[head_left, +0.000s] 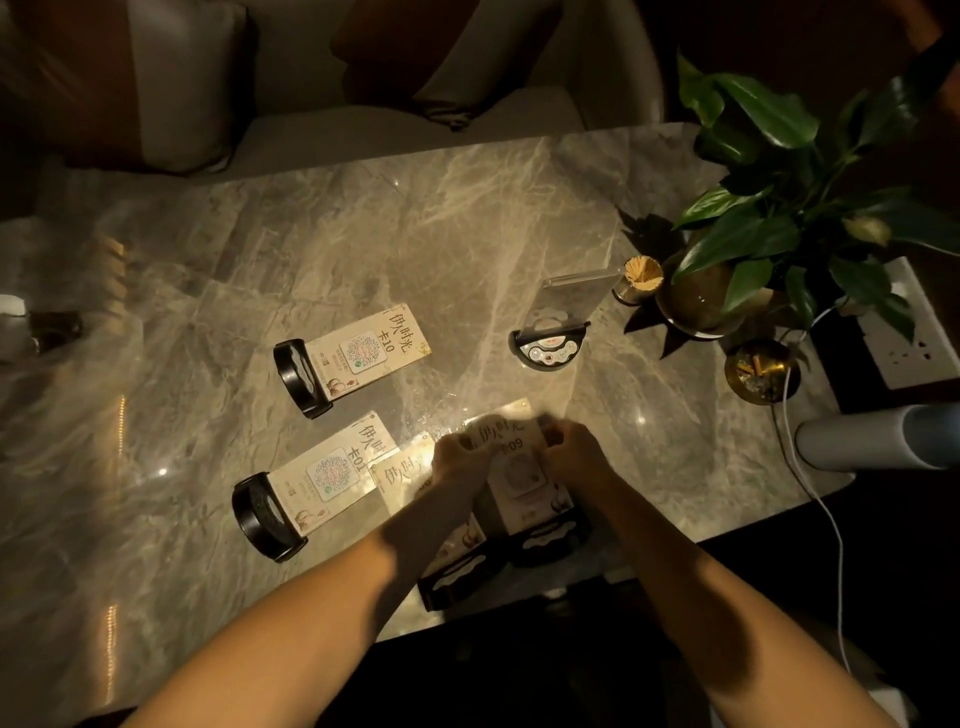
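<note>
The left hand (462, 460) and right hand (574, 447) pinch opposite sides of a sign card (506, 436) standing in its black base (550, 538) at the near edge of the table (415, 234), a flat sign (402, 475) just left, a plant (769, 208) at the far right corner.

arms: two, both bare | left forearm (322, 587): bare to frame edge at 7 o'clock | right forearm (691, 571): bare to edge at 5 o'clock | left grip (460, 460), right grip (574, 449): bare hands
</note>
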